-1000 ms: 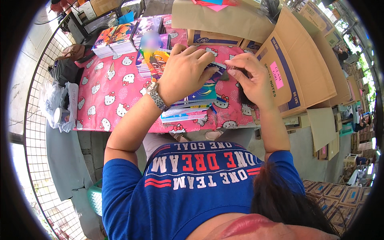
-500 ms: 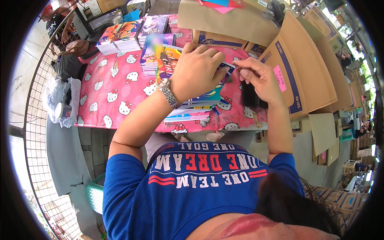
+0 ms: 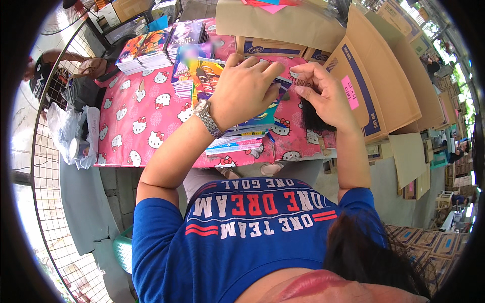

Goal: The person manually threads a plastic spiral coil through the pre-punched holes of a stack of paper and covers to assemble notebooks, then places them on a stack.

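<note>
My left hand (image 3: 246, 93), a metal watch on its wrist, lies over a colourful notebook (image 3: 284, 91) and grips it, fingers bent and thumb along the edge; the palm hides most of the cover. At the notebook's right edge, my right hand (image 3: 327, 96) pinches a thin dark spiral binding coil (image 3: 298, 82) between thumb and fingers. Just below that hand sits a bundle of black coils (image 3: 314, 118). Beneath my left hand is a stack of notebooks (image 3: 237, 142) near the table's front edge. More bright notebooks (image 3: 205, 76) are piled just beyond it.
A pink patterned cloth (image 3: 144, 108) covers the table. Stacks of notebooks (image 3: 154, 48) stand at the far left. A large open cardboard box (image 3: 376, 81) borders the right side, and a brown carton (image 3: 283, 22) the back. A plastic bag (image 3: 76, 134) hangs by the left edge.
My right hand's fingers have shifted slightly left and opened a little around the coil, which shows more plainly. My left hand stays on the notebook. The view has shifted slightly.
</note>
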{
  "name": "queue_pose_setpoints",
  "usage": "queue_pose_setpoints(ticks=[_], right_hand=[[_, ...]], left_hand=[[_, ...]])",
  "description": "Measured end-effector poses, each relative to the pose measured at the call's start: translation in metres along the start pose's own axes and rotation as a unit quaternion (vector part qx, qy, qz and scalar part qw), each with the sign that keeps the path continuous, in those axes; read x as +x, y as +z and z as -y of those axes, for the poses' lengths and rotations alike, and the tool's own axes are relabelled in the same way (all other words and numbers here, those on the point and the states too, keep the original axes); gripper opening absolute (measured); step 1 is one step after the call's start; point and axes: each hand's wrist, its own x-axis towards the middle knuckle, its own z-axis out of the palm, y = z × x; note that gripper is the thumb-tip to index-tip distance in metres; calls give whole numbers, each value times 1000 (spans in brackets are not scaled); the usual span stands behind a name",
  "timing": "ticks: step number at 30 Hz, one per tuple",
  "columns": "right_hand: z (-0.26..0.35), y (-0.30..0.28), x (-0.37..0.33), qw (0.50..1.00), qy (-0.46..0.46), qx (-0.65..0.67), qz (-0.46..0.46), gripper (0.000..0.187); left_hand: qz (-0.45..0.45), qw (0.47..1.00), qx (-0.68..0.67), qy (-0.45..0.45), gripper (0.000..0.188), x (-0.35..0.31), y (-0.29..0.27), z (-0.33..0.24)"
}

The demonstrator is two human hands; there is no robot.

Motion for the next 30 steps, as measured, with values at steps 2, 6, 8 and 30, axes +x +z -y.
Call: queue_pose_setpoints(ticks=[2,6,8,30], right_hand=[[11,-6,1,995,91,12,38,30],[32,0,1,990,-46,-135,4,23],[22,-3,6,988,-52,-143,20,24],[-62,-1,66,921,147,333,141,33]], left_hand=[[9,1000,-5,2,21,1,-2,-2],[31,1000,0,-6,22,0,-1,-1],[38,999,-4,-17,23,-1,-1,2],[31,999,5,-30,19,-18,-11,-1]])
